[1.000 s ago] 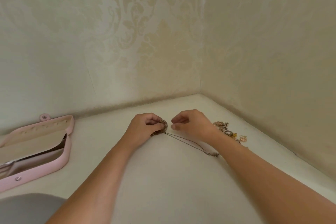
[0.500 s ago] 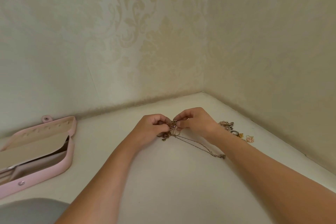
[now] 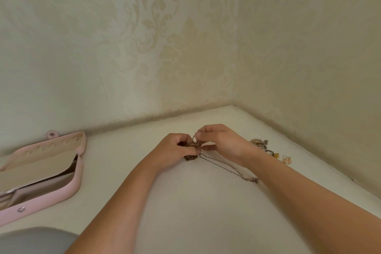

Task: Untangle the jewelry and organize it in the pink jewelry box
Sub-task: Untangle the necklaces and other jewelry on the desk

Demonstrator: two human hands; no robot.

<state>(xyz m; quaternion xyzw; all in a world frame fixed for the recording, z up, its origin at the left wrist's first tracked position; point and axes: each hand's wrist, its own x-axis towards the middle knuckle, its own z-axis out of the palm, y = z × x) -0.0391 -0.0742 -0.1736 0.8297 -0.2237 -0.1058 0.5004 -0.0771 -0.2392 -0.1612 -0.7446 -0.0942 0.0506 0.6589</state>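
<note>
Cream-white tabletop ran into a corner where two walls met, both covered in pale damask wallpaper.

Near the middle of the surface, both bare forearms reached forward and the hands met over a tangled clump of chains. The left hand had its fingers curled around the clump and gripped it just above the table, with a bit of the brownish knot hanging out below the fingers. The right hand pinched a thin strand between thumb and forefinger at the top of the clump, its other fingers loosely bent. From the knot, one dark thin chain trailed across the table under the right wrist and ended in a small clasp.

Beyond the right wrist, close to the right-hand wall, lay more loose jewelry: a silvery cluster, a ring, a small gold piece and a rose-gold ornament, each near the next.

Well apart, at the left edge, the pink jewelry box sat open, with its beige-lined lid tilted back and a beige flap over the base. A snap showed on its front wall and another on the lid's tab; any marking on them was too small to read. A grey rounded shape filled the lower left corner.
</note>
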